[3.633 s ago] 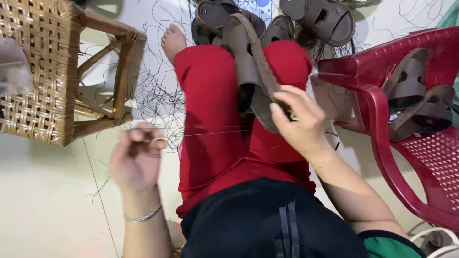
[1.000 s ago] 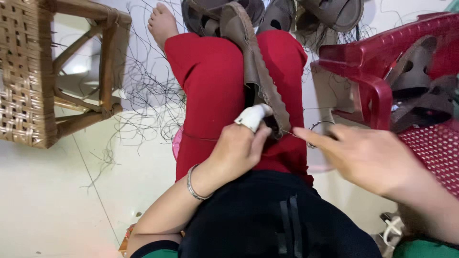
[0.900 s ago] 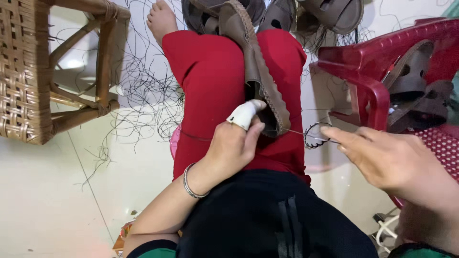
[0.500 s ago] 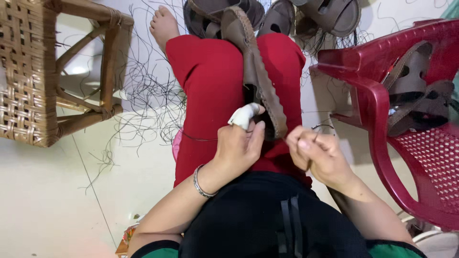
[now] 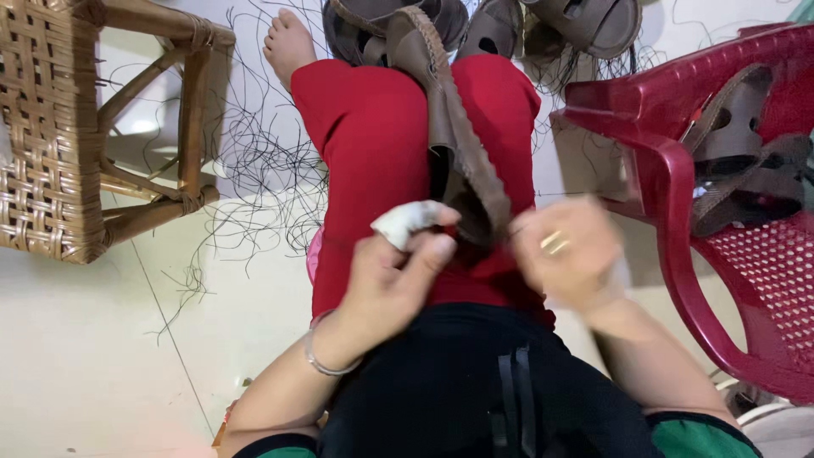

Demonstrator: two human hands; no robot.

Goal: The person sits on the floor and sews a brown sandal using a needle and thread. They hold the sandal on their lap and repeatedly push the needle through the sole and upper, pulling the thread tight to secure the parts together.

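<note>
Brown leather sandal upper (image 5: pixel 458 144): lying along the red-trousered lap.
Left hand (image 5: pixel 394 276): grip pinching the upper's near end, forefinger wrapped in white cloth.
Right hand (image 5: pixel 564 254): blurred beside it; grip cannot be told.
Right: red plastic chair (image 5: pixel 678 195).

Red trousers (image 5: pixel 373 144), brown sandal (image 5: pixel 458 144), dark red plastic chair (image 5: pixel 678 195) — tan woven-cane stool (image 5: pixel 51 144), black threads (image 5: pixel 254 161).
</note>
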